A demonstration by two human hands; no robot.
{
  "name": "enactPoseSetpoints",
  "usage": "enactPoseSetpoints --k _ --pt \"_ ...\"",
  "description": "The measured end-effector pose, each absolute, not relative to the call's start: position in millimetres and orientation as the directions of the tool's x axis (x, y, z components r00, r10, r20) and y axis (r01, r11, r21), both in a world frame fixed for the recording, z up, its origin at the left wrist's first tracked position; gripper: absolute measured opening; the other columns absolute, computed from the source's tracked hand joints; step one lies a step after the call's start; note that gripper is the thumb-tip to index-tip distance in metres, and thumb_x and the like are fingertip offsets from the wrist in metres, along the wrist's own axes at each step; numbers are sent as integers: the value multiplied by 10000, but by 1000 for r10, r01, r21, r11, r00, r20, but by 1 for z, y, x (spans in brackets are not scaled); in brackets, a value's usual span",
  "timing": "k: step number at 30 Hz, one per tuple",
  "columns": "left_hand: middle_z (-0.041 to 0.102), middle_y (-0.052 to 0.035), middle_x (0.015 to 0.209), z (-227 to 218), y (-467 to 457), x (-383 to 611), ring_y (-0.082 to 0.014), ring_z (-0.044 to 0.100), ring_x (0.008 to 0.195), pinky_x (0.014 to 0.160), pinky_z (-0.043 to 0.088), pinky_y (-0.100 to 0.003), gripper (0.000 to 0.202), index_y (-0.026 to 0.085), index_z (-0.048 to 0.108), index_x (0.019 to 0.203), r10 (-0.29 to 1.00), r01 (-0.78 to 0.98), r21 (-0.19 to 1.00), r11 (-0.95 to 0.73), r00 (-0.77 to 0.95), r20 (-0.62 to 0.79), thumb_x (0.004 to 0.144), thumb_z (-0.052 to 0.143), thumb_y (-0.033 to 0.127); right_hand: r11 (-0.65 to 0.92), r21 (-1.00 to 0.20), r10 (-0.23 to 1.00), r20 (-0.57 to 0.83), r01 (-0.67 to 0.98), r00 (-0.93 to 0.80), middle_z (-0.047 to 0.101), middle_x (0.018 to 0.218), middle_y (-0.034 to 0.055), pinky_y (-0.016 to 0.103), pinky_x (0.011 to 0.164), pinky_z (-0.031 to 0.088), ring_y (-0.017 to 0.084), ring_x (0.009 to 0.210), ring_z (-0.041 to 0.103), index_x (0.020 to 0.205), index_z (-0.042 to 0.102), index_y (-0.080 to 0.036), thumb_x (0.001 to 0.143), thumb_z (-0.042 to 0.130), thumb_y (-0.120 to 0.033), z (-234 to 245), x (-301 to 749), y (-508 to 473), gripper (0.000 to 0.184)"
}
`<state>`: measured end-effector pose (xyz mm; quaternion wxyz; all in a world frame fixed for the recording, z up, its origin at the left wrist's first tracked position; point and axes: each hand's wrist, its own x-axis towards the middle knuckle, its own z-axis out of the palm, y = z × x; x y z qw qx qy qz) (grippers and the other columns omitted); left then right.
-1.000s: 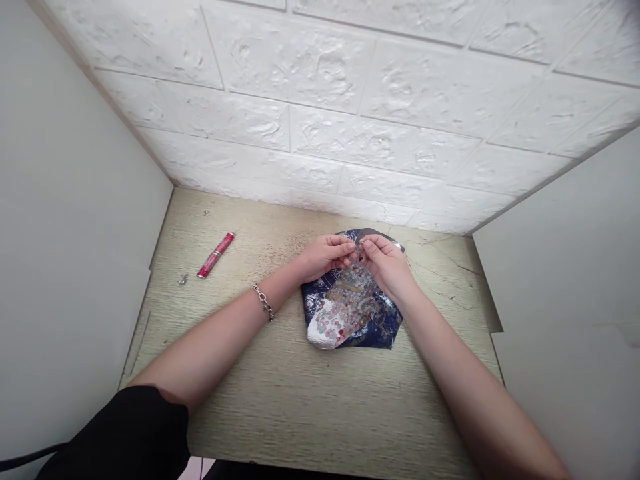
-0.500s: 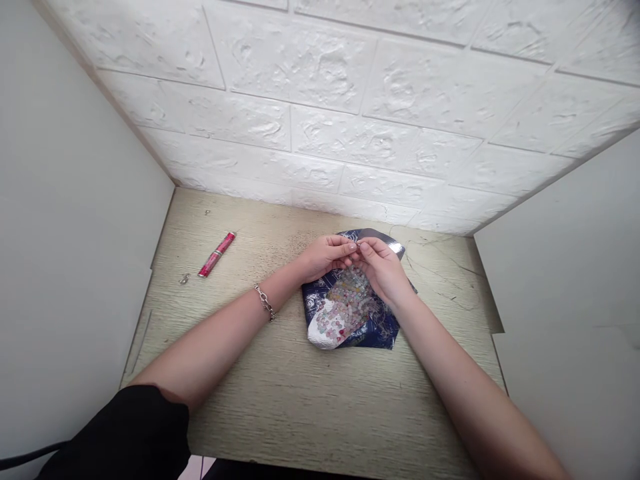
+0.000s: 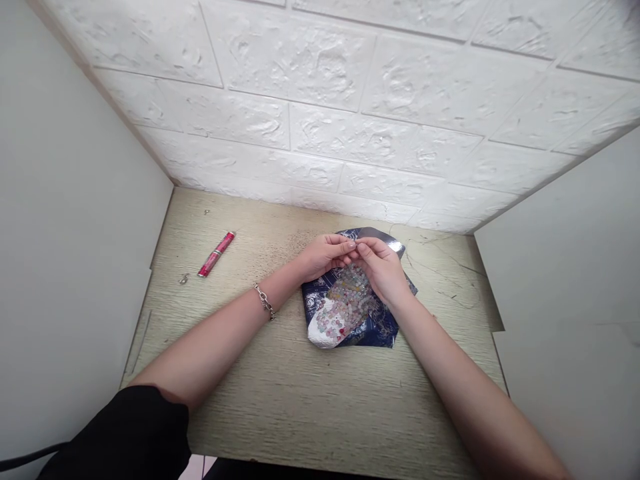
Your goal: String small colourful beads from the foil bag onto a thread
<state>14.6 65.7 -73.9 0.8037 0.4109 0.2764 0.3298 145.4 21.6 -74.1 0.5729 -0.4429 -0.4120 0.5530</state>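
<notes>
A dark blue patterned cloth (image 3: 380, 330) lies on the wood-grain table (image 3: 300, 400) with a heap of small pastel beads (image 3: 345, 307) on it. Just above the far end of the heap, my left hand (image 3: 325, 255) and my right hand (image 3: 383, 267) meet fingertip to fingertip. Both are closed in a pinch on something too small to make out. A silver bracelet (image 3: 264, 301) circles my left wrist.
A pink tube (image 3: 216, 254) lies at the left of the table, with small metal bits (image 3: 184, 279) near it. Thin thread (image 3: 440, 267) trails over the table to the right of the cloth. White panels close in both sides, and a white brick-pattern wall (image 3: 350, 120) stands behind.
My right hand has shifted slightly left and lower, closer to the left fingertips. The cloth's right edge shows a bit more. Otherwise nothing has moved.
</notes>
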Motion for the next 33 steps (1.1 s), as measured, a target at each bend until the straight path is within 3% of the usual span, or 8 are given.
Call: enactPoseSetpoints --k 4,9,15,20,22,25,29,33 --pt "614 2 607 -74 67 14 -7 521 470 477 403 -121 147 88 603 673 758 -302 838 454 625 -185 648 654 223 72 -987 995 60 -143 83 582 725 -13 293 743 461 102 690 551 816 585 -191 681 601 -335 -77 146 21 198" --pt "617 4 615 -75 67 14 -7 527 469 469 410 -114 158 87 614 685 755 -298 839 454 629 -185 640 661 230 167 -970 973 191 178 128 605 778 21 284 729 447 119 736 554 839 600 -167 737 538 -321 -71 147 18 195" --pt "596 17 589 -75 67 13 -6 519 464 466 402 -113 176 84 608 684 741 -297 838 458 649 -175 625 675 236 388 -723 864 502 571 49 593 764 23 267 680 432 129 728 542 774 610 -183 763 489 -226 -58 147 12 129" --pt "569 32 569 -73 67 10 1 500 459 460 386 -108 169 94 604 683 695 -290 830 476 703 -152 630 672 239 476 -585 809 584 657 -67 592 750 18 266 686 419 128 725 534 748 585 -193 782 456 -201 -49 146 9 134" --pt "575 28 589 -72 67 10 -2 502 464 454 381 -112 166 100 603 688 681 -286 829 479 717 -146 635 669 242 461 -611 824 564 644 -55 584 741 16 265 680 416 125 712 528 734 571 -189 780 458 -205 -47 146 9 124" --pt "594 15 632 -71 67 9 -12 513 479 447 376 -123 172 106 601 696 668 -283 831 479 732 -136 639 665 254 378 -771 882 468 512 52 575 755 16 265 670 419 120 698 524 758 540 -182 782 460 -236 -47 146 10 100" --pt "596 8 627 -70 66 8 -16 501 472 434 355 -130 188 104 585 679 648 -292 816 499 750 -129 638 666 268 235 -972 960 236 28 151 569 806 7 246 620 429 87 626 507 765 467 -187 787 454 -288 -43 145 13 104" --pt "588 6 597 -71 65 6 -18 483 455 434 347 -133 217 101 583 680 612 -303 783 543 781 -122 617 682 284 84 -933 992 44 -349 121 578 782 -6 200 509 399 62 526 480 741 402 -192 765 474 -267 -33 143 12 107"
